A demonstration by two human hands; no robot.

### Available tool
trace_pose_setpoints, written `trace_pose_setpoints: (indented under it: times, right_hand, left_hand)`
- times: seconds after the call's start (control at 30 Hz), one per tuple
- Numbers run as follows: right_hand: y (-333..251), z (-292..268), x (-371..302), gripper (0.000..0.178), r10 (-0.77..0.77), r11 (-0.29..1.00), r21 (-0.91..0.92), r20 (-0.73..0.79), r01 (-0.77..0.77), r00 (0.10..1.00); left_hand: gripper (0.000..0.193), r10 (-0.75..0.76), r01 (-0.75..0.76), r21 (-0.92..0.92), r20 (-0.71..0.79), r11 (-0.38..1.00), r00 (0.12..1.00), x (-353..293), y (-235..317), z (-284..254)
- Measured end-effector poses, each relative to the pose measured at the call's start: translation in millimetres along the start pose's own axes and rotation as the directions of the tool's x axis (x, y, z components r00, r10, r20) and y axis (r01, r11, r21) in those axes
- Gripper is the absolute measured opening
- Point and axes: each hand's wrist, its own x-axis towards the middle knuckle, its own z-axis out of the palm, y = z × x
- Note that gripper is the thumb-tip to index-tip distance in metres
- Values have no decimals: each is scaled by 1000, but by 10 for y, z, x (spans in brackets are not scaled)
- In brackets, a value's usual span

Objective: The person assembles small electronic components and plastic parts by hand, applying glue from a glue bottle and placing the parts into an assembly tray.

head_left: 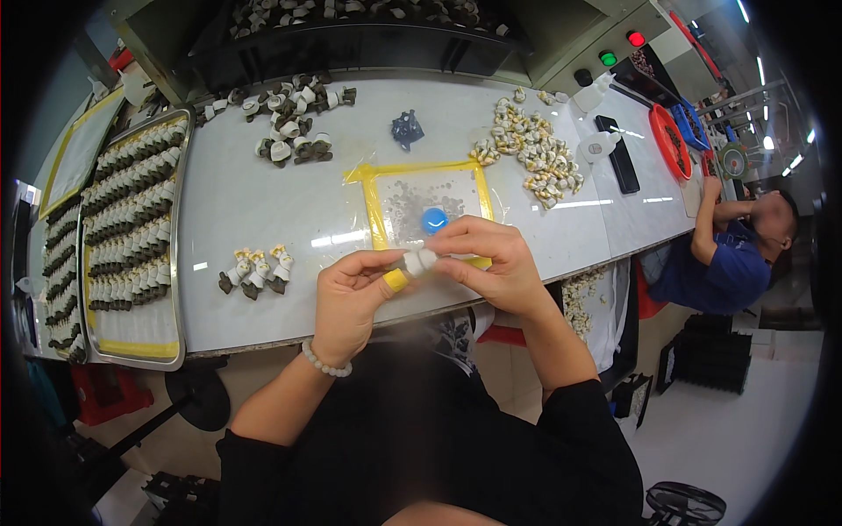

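Over the front edge of the table, both hands meet on a small white and grey figurine part (419,261). My left hand (346,302) pinches its grey end between thumb and fingers, with yellow tape round the thumb. My right hand (500,267) grips the white end; something yellow shows by its thumb too. Just beyond the fingers lies a round blue cap (434,221) on a yellow-taped square (375,206) with wet-looking spots. Left of my hands stand three white and grey figurines with yellowish tops (255,273).
A metal tray (181,263) of figurines in rows sits at left. Behind are grey-and-white parts (294,123), a crumpled blue-grey piece (406,130) and a pile of white-and-yellow parts (535,149). White bottles (598,146) and a black case (618,153) stand right. A co-worker (719,254) sits beyond.
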Motion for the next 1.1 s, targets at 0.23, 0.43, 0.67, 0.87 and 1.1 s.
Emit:
trace_pose_setpoints:
  times: [0.23,0.43,0.67,0.87,1.1]
  right_hand:
    - [96,-10,-31,20,18,996,84,70,-24,997]
    - [197,-108,-182,17,41,998,55,26,-42,999]
    - [521,-837,-403,18,31,795,-520,-478,-311,878]
    - [693,-806,-297,16,79,729,-586,-442,-354,894]
    - [509,-455,-118,19,11,987,-148,-311,-60,950]
  left_hand:
    - [17,13,-13,69,14,998,1000,0,-30,-1]
    - [22,52,-48,408,0,912,999,-177,74,55]
    - [35,497,-400,894,445,-201,745,-403,504,-429]
    - [32,528,-218,938,332,-268,782,-208,728,-341]
    - [31,446,-271,915,384,-298,808,604,976,-214]
